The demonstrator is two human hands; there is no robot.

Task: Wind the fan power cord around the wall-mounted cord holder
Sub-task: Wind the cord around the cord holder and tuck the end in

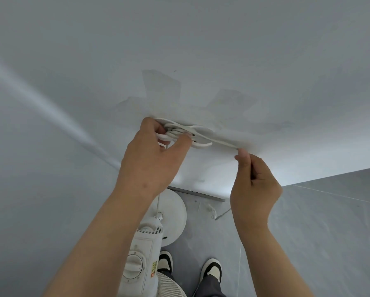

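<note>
A white cord holder is fixed to the pale wall, with several turns of the white power cord wound across its middle. My left hand presses thumb and fingers on the wound turns at the holder's left end. A taut stretch of cord runs right from the holder to my right hand, which pinches it between thumb and forefinger. The cord also drops from under my left hand down to the white fan standing below.
The fan's round base stands on the grey floor close to the wall. A loose bit of cord lies on the floor beside it. My two shoes are near the fan. A wall corner runs on the left.
</note>
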